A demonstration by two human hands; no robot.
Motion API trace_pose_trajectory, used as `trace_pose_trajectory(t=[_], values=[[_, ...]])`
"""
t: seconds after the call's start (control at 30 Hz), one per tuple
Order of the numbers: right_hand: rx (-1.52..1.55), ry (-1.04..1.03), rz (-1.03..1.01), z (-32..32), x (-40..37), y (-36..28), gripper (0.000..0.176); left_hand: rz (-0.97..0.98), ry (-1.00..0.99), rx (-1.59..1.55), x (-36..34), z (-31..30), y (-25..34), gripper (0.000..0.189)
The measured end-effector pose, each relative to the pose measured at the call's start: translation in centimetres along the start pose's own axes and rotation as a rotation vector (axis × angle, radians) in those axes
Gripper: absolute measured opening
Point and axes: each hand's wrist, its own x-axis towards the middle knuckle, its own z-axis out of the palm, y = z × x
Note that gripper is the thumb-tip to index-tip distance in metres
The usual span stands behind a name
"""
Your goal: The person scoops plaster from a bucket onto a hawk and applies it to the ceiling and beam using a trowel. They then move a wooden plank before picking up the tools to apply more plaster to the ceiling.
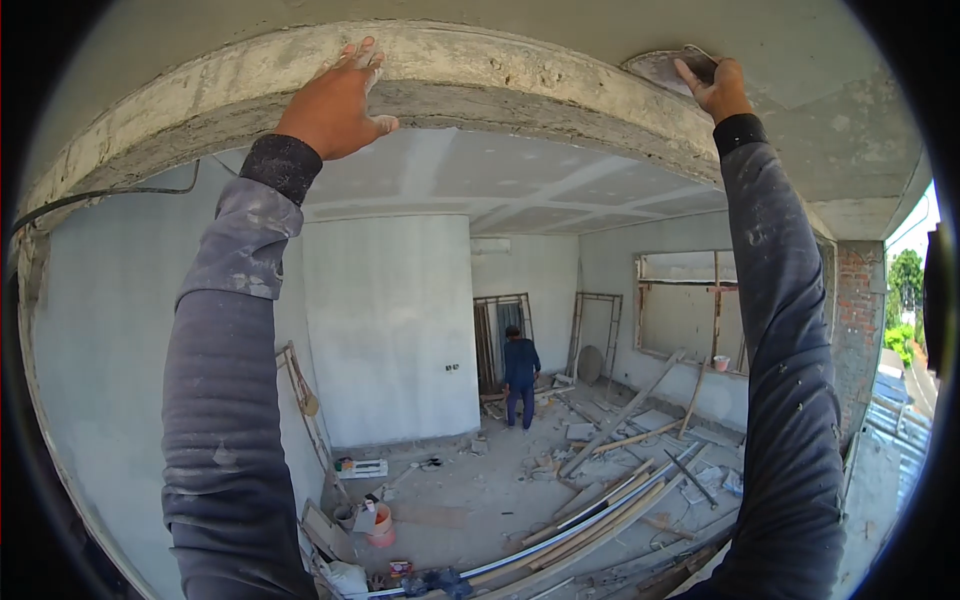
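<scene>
Both my arms reach up in dark, dust-marked sleeves. My left hand (345, 103) has its fingers apart and rests against the face of a rough concrete beam (480, 65), holding nothing. At the upper right, my right hand (718, 88) is closed on a flat trowel (668, 70), which lies against the grey plastered ceiling (800, 55) beside the beam. The trowel's handle is mostly hidden by my fingers.
Below, a person in dark clothes (520, 375) stands in the room. An orange bucket (381, 525) is at the lower left. Long poles (600, 510) and rubble cover the floor. A brick column (858, 320) stands right; a cable (110, 192) hangs left.
</scene>
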Motion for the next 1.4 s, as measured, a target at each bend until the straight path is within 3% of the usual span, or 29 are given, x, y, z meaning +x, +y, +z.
trace_pose_trajectory(t=[0.2, 0.3, 0.47, 0.7, 1.0, 1.27, 1.4], values=[[-0.043, 0.002, -0.205, -1.4, 0.2, -7.6, 0.038, 0.02, -0.001, 0.016, 0.2, 0.3, 0.1, 0.079], [-0.071, -0.033, -0.149, -3.6, -1.3, -9.7, 0.036, 0.015, 0.005, 0.031, 0.0, 0.4, 0.1, 0.08], [0.095, -0.013, 0.012, -6.6, -5.4, -3.1, 0.032, 0.017, 0.01, 0.035, -0.1, 0.0, 0.7, 0.08], [0.278, 0.043, 0.086, -3.7, -5.0, 4.7, 0.026, 0.036, -0.004, -0.017, -0.2, -0.2, 0.4, 0.08], [0.512, 0.017, -0.072, -5.0, -4.0, 2.2, 0.033, 0.038, -0.066, -0.023, -0.2, -0.7, 0.1, 0.08], [0.329, 0.052, 0.054, -2.3, -5.2, 5.6, 0.032, 0.051, -0.06, -0.012, -0.1, -0.8, 0.2, 0.081], [0.431, 0.044, 0.035, -2.0, -3.1, 4.6, 0.032, 0.045, -0.058, -0.035, -0.2, -0.8, 0.3, 0.081]])
